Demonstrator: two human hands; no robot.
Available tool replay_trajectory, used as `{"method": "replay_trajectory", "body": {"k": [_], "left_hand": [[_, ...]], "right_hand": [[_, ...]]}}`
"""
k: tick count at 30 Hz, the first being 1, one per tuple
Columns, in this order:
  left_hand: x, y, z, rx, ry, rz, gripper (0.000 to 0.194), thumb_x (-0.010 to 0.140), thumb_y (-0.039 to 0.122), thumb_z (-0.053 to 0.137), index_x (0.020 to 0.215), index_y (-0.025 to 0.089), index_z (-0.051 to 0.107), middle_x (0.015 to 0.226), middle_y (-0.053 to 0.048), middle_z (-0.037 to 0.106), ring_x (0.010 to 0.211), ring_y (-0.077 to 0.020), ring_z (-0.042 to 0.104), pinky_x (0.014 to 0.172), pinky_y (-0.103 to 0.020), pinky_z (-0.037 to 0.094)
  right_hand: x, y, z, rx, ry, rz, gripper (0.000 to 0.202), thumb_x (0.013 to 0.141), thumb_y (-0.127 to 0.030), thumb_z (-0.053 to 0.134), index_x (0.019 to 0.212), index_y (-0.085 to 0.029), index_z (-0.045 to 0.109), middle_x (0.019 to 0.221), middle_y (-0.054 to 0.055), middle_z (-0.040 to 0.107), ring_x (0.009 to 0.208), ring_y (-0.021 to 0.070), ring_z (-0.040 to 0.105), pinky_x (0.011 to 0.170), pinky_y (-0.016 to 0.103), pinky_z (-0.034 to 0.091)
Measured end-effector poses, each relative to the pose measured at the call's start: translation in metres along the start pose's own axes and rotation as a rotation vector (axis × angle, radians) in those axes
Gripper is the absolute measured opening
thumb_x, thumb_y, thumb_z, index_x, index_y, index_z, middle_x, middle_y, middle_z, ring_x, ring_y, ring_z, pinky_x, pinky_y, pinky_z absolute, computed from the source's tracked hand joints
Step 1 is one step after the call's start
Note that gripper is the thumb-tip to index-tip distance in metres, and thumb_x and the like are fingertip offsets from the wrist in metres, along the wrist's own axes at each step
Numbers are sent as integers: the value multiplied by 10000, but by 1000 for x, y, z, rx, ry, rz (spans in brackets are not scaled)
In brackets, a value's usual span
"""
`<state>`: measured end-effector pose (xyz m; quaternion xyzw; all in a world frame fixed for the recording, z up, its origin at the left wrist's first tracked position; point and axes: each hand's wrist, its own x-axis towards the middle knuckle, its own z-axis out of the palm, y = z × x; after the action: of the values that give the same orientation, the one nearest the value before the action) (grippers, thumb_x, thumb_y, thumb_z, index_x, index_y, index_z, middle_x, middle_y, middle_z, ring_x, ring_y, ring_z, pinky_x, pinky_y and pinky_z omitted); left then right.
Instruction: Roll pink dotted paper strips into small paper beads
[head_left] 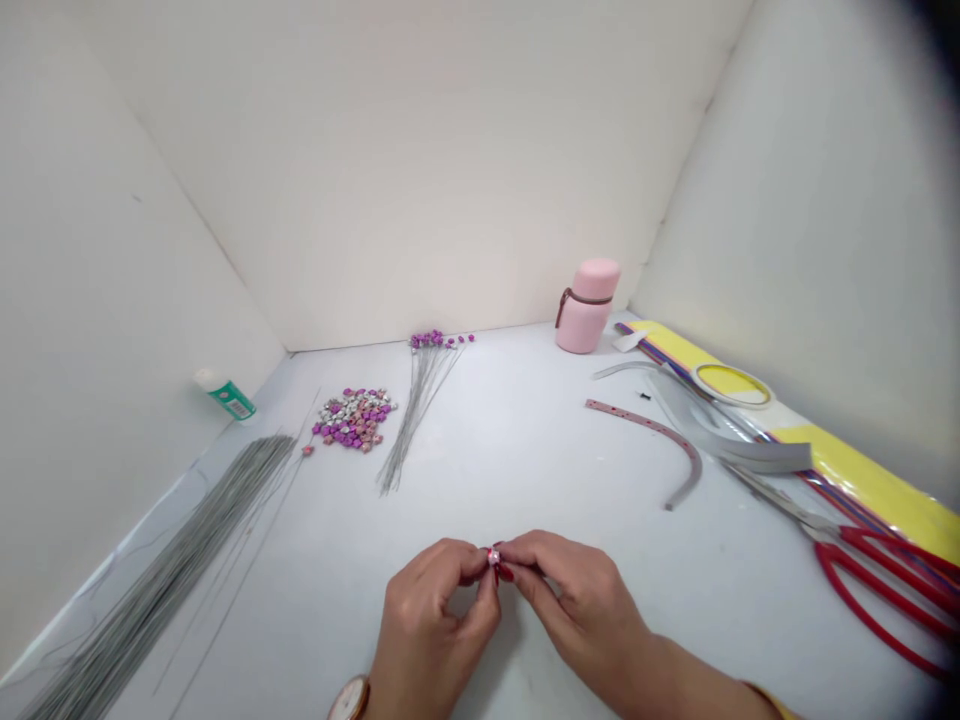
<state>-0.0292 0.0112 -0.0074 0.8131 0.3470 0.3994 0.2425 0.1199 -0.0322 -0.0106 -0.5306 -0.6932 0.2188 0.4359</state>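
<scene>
Close to the front of the table, my left hand point(442, 600) and my right hand point(574, 595) meet fingertip to fingertip. Between their thumbs and forefingers they pinch one small, shiny, pale folded paper star point(494, 557), partly covered by the fingers. Further off to the left lies a pile of purple, silver and pink paper stars point(352, 418). One pinkish star point(307, 451) sits apart, beside the long thin wires. Behind the pile, a bunch of thin wires point(412, 425) has purple stars point(431, 340) at its far end.
A thick bundle of grey wires point(172, 570) runs along the left side, near a green-and-white bottle point(226, 394). At the back stands a pink flask point(587, 308). Paper strips point(652, 428), a tape roll point(731, 384), yellow sheets point(870, 475) and red-handled scissors point(840, 550) lie right.
</scene>
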Motion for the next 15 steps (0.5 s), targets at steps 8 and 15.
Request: {"method": "replay_trajectory", "body": {"k": [8, 15], "left_hand": [[1, -3, -3, -220, -96, -168, 119, 762, 117, 528, 818, 169, 620, 728, -23, 644, 677, -128, 625, 626, -208, 524], [0, -3, -3, -238, -105, -168, 190, 786, 116, 507, 919, 180, 627, 824, -51, 670, 737, -140, 634, 639, -205, 528]], "right_hand": [[6, 2, -5, 121, -35, 39, 253, 840, -122, 448, 1027, -212, 592, 867, 23, 674, 781, 127, 616, 702, 222, 485], [5, 2, -6, 73, -8, 69, 199, 813, -108, 489, 924, -210, 620, 824, 7, 681, 745, 126, 623, 678, 211, 483]]}}
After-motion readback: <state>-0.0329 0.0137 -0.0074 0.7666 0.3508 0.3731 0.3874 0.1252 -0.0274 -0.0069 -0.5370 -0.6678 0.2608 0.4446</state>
